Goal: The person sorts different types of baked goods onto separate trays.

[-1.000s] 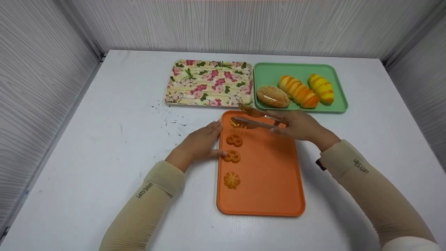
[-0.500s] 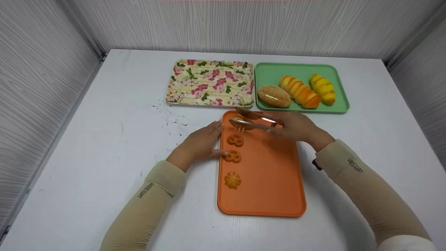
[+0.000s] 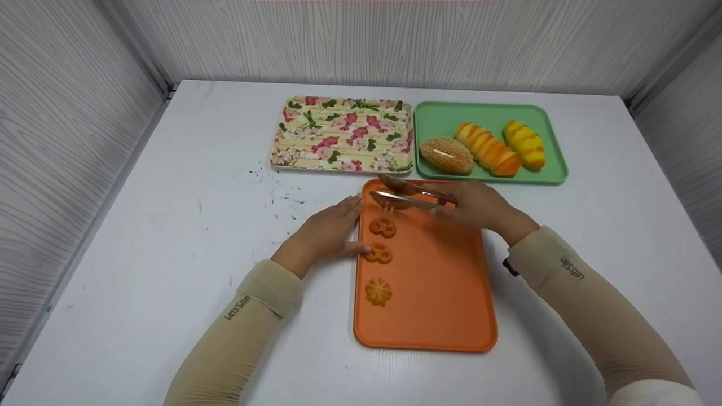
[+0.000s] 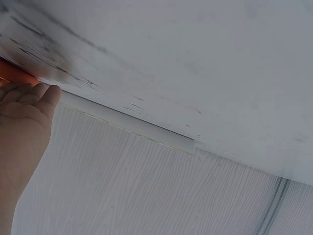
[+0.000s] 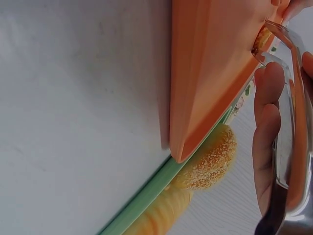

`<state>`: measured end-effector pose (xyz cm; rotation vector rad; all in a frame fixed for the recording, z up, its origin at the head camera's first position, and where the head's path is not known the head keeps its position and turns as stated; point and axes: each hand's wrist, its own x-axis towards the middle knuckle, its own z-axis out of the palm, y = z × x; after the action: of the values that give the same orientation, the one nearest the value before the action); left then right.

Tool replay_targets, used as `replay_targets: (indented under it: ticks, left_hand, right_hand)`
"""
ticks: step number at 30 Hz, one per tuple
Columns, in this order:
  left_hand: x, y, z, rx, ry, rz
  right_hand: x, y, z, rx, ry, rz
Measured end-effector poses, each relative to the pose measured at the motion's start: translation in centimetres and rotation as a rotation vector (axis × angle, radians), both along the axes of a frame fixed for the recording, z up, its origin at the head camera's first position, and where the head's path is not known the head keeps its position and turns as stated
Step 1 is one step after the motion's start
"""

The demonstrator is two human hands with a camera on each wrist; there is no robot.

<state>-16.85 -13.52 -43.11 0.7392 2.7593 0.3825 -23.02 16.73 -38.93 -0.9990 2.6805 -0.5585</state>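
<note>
My right hand holds metal tongs over the far left corner of an orange tray. In the right wrist view, the tong tips stand on either side of a small golden cookie, which the tongs mostly cover from above. My left hand rests at the tray's left rim with fingers extended, the thumb reaching over the edge to a pretzel-shaped cookie. Another pretzel-shaped cookie lies just beyond it, and a flower-shaped cookie lies nearer me.
Behind the orange tray lies a floral tray. Beside it, a green tray carries a seeded bun, a striped orange-brown bread and a yellow bread. Wood-patterned panels border the white table.
The tongs have shifted slightly left and down over the far-corner cookie, and their tips have come a little closer together. My left hand stays at the tray's rim.
</note>
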Motion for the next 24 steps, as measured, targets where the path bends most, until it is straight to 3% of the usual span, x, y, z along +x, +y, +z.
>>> replay_targets:
  ticks: [8,15,24]
  left_hand:
    - [0.1,0.1,0.1,0.003,0.007,0.000]
    - [0.1,0.0,0.1,-0.017,0.016,-0.002]
    - [0.0,0.1,0.0,-0.013,0.005,-0.001]
  right_hand:
    - [0.1,0.0,0.6,0.013,-0.033,-0.053]
    - [-0.4,-0.2,1.2,-0.075,-0.073,-0.137]
    - [-1.9,-1.1,1.3,-0.066,-0.005,-0.250]
